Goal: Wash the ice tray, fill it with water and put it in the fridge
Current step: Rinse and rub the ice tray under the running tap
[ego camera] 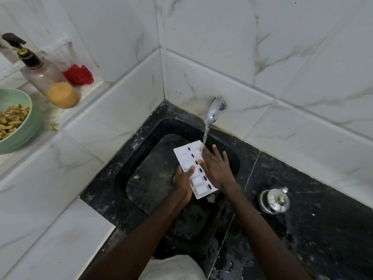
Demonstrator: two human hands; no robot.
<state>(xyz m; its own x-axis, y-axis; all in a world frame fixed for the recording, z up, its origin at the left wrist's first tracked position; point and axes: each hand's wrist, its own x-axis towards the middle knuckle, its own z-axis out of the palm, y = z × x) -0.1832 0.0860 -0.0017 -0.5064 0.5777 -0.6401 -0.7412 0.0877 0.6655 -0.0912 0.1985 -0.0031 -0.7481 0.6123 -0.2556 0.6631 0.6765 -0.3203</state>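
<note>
Over the sink (pixel 153 126), left hand (pixel 182 183) grips ice tray (pixel 194 168); right hand (pixel 217 168) flat.

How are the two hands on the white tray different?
The left hand grips the tray's near left edge, thumb curled on top; the right hand lies flat along its right side, fingers straight and spread. The right hand reaches nearer the running water; the left hand sits farther from it. Both touch the tray over the sink.
</note>
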